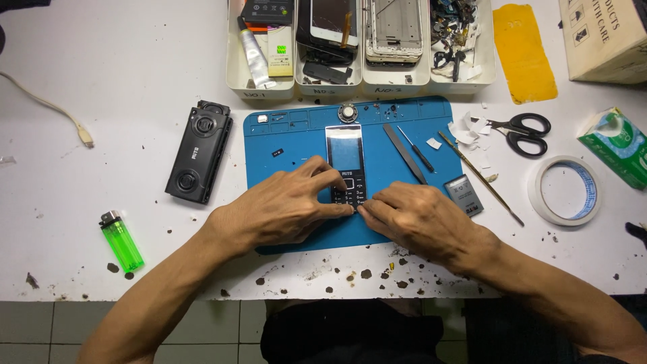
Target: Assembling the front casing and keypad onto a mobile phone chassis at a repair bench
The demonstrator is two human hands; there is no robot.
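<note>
A white table [101, 81] fills the view, speckled with dark crumbs along its near edge. On it lies a blue work mat [397, 168], and along the far edge stand four white trays [259, 87] of phone parts, side by side. A cardboard box [603, 37] sits at the far right corner, with a yellow patch [522, 50] on the table just left of it.

The left hand [283, 205] and the right hand [421, 219] meet on the near half of the mat. Between them lies a black keypad phone [346, 162], face up, its long axis running near to far, screen end pointing far and keypad end near. The left fingers are bent and pinched narrowly on the keypad's left edge and face; the right fingertips press close together at the phone's near right corner. Both hands touch it; neither lifts it.

Left of the mat lies a black phone back shell [199, 152], its long axis near to far, slightly tilted. Nearer and further left is a green lighter [122, 241]. To the right of the mat sit a roll of tape [565, 191], black scissors [522, 133] and a green tissue pack [617, 145]. On the mat right of the phone lie a flat metal pry tool [404, 153], a thin screwdriver [416, 149] and a small grey battery [464, 194]. A slim rod [480, 176] crosses the mat's right edge.
</note>
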